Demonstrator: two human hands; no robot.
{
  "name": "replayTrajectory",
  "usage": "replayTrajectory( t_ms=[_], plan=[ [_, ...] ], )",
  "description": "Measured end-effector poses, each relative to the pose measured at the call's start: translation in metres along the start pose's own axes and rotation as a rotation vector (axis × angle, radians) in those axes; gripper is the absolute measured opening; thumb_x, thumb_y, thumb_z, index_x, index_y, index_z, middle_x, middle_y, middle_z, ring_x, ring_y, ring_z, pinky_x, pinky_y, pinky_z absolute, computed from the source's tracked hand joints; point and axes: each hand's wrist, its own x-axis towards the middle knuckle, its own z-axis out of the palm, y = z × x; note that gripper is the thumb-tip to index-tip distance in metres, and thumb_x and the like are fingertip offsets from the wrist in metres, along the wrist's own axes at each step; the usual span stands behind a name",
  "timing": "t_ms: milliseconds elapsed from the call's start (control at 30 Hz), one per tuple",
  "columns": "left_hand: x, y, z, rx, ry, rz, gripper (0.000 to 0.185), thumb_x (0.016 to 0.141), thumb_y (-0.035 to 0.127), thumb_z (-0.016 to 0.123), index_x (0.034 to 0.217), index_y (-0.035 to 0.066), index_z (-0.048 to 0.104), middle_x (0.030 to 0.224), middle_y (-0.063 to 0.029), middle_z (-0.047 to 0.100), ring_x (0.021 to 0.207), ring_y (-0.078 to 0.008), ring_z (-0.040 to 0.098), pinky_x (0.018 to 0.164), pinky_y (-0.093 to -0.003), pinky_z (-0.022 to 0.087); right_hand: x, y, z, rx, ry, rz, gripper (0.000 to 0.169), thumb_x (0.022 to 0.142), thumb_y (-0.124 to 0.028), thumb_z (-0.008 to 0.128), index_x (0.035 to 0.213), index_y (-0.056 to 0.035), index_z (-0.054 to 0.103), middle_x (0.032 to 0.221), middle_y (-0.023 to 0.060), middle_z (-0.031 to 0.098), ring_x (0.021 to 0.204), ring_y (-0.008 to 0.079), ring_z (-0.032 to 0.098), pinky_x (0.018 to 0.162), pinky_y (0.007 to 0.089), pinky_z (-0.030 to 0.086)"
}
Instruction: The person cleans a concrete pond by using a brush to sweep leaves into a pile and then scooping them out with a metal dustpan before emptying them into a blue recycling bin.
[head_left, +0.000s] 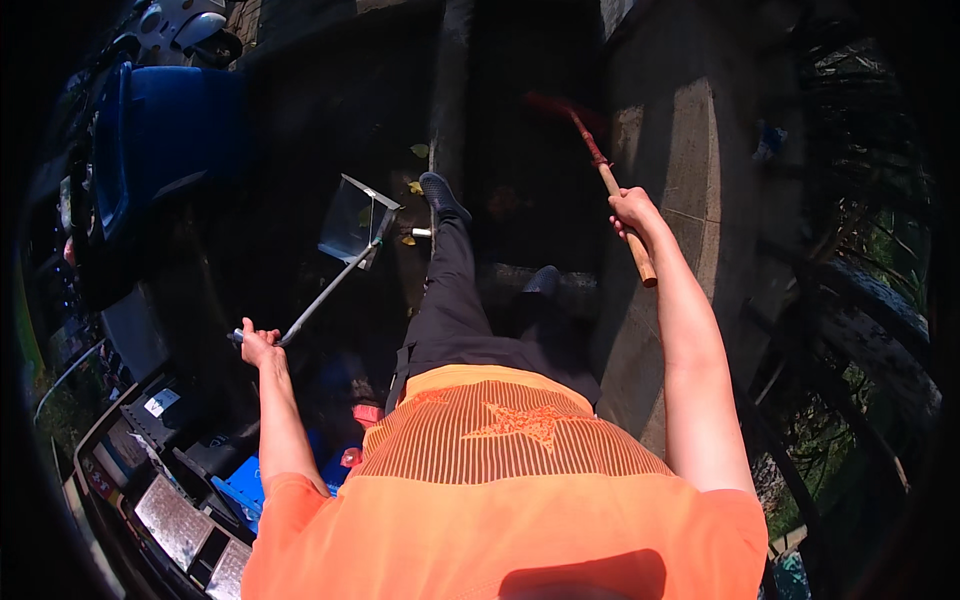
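My left hand (261, 343) grips the end of a long metal handle (322, 296). At its far end a metal dustpan (352, 221) hangs low, close to my forward shoe (444, 196). In my right hand (636, 210) is a wooden stick handle (641, 255), held partway along. A red binding (589, 139) wraps its upper part, and the reddish head beyond it is blurred and lost in shadow, so its exact kind is unclear; it looks like a broom. Yellow leaves (416, 187) and a small white piece (421, 232) lie on the ground beside the dustpan.
A large blue bin (172, 142) stands at upper left, with a white vehicle (180, 26) behind it. Along the right runs a stone ledge (690, 165) with plants (892, 247) beyond. Blue and dark containers (244, 480) crowd the lower left. Deep shadow hides much of the ground.
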Motion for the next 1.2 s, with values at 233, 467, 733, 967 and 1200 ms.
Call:
replayTrajectory(
  t_ms=[233, 467, 733, 967, 1200],
  plan=[
    [-0.059, 0.002, -0.080, 0.077, 0.056, 0.041, 0.043, 0.084, 0.026, 0.066, 0.059, 0.012, 0.033, 0.043, 0.0034, 0.027, 0.034, -0.0097, 0.023, 0.039, -0.0280, 0.035, 0.008, 0.031, -0.005, 0.061, 0.001, -0.050, 0.010, 0.085, -0.005, 0.045, 0.093, -0.0011, 0.051, 0.058, 0.0044, 0.050, 0.041, 0.0127, 0.047, 0.038, 0.0282, 0.041],
    [-0.036, -0.059, -0.114, 0.129, 0.099, -0.020, 0.043, 0.083, 0.027, 0.067, 0.061, 0.012, 0.033, 0.045, 0.0026, 0.028, 0.034, -0.0102, 0.025, 0.037, -0.0278, 0.034, 0.010, 0.039, 0.016, 0.434, -0.126, -0.100, 0.014, 0.090, -0.019, 0.051, 0.082, -0.0099, 0.045, 0.061, -0.0013, 0.049, 0.046, 0.0078, 0.046, 0.040, 0.0227, 0.038],
    [-0.007, -0.115, -0.132, 0.191, 0.009, -0.131, 0.041, 0.086, 0.029, 0.063, 0.065, 0.011, 0.033, 0.044, 0.0018, 0.028, 0.034, -0.0110, 0.025, 0.039, -0.0302, 0.037, -0.058, 0.194, 0.058, 0.552, -0.192, -0.056, 0.013, 0.089, -0.018, 0.055, 0.081, -0.0117, 0.047, 0.053, -0.0031, 0.036, 0.036, 0.0058, 0.032, 0.033, 0.0220, 0.029],
    [0.011, -0.155, -0.142, 0.208, -0.027, -0.187, 0.038, 0.087, 0.030, 0.062, 0.070, 0.008, 0.036, 0.046, 0.0004, 0.032, 0.035, -0.0116, 0.032, 0.042, -0.0298, 0.044, -0.190, 0.273, 0.073, 0.078, -0.195, -0.119, 0.039, 0.084, -0.010, 0.053, 0.124, -0.0112, 0.049, 0.054, -0.0034, 0.038, 0.039, 0.0064, 0.034, 0.036, 0.0239, 0.028],
    [0.000, -0.153, -0.113, 0.242, -0.089, -0.187, 0.036, 0.088, 0.030, 0.061, 0.070, 0.010, 0.037, 0.046, 0.0004, 0.031, 0.036, -0.0128, 0.031, 0.042, -0.0306, 0.042, -0.102, 0.314, 0.127, -0.452, -0.142, -0.092, 0.049, 0.082, -0.017, 0.053, 0.130, -0.0096, 0.044, 0.085, 0.0208, 0.063, 0.073, 0.0294, 0.065, 0.066, 0.0380, 0.050]
  ],
)
